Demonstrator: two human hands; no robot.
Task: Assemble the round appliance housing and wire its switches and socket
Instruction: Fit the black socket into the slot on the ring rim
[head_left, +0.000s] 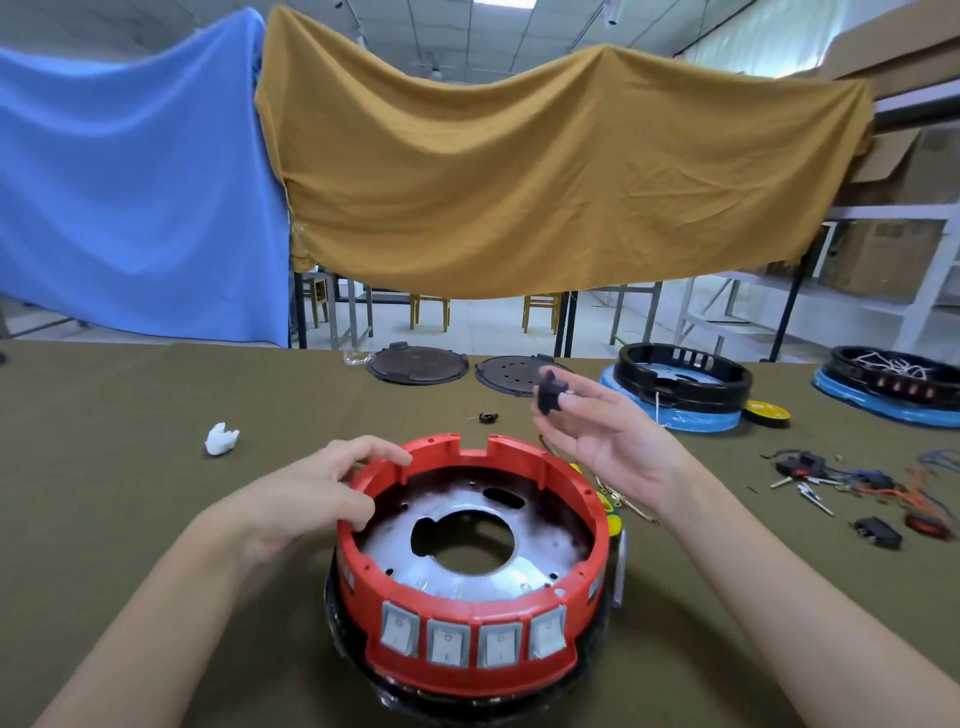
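Two hands I see: my left hand (317, 493) curls its fingers on the red housing (470, 571) rim; my right hand (602, 441) pinches a black socket (549, 391) at its fingertips, other fingers spread.

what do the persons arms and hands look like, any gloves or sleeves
Both are bare. The left hand and the right hand wear no gloves, and no ring, watch or bracelet shows on either. Both forearms are uncovered from the wrists down to the bottom edge of the head view, with no sleeve visible. Nails look short and unpainted, though the picture is too soft to be sure.
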